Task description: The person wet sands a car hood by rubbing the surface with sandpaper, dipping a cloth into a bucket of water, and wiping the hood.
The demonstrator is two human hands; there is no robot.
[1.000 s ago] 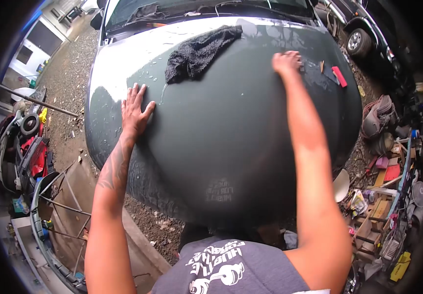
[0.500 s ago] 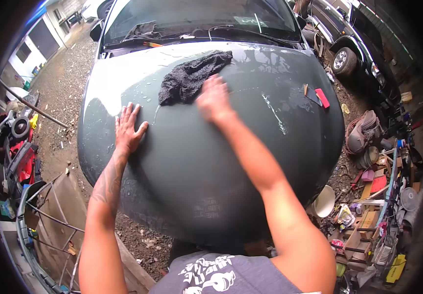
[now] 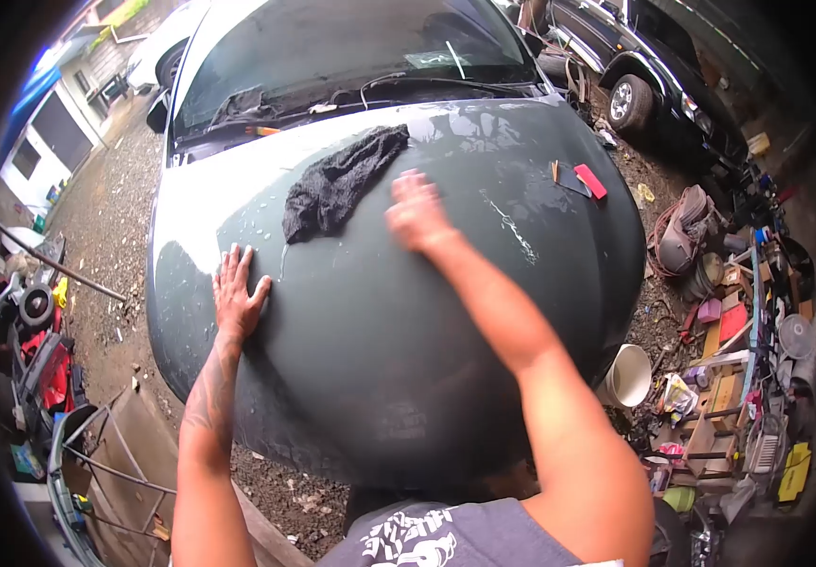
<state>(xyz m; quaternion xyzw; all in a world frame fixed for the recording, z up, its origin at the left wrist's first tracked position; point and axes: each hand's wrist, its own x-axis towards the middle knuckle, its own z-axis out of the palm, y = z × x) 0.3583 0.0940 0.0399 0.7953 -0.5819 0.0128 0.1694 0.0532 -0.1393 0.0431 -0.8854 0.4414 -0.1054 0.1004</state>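
Note:
My left hand point(image 3: 239, 296) lies flat on the left part of the dark green car hood point(image 3: 361, 350), its fingers spread. Near the hood's middle is my right hand point(image 3: 416, 212), blurred, with its fingers bent down towards the surface; whatever it may hold is hidden. Just left of it lies a crumpled black cloth point(image 3: 337, 184). A whitish wet streak point(image 3: 512, 230) marks the hood to the right. Farther right sit a red block point(image 3: 590, 180) and a small dark flat piece point(image 3: 569, 179). Water drops dot the hood's left side.
Behind the hood is the windshield point(image 3: 351, 52) with its wipers. A white bucket point(image 3: 627, 376) stands at the right by the bumper. Boxes and scrap point(image 3: 725, 406) fill the right side; car parts and a metal frame point(image 3: 124, 444) are at the left. A dark vehicle point(image 3: 663, 66) stands at back right.
My right hand has swept from the hood's right side to the middle, beside the cloth. My left hand stays flat on the hood. The view has tilted up, showing more windshield.

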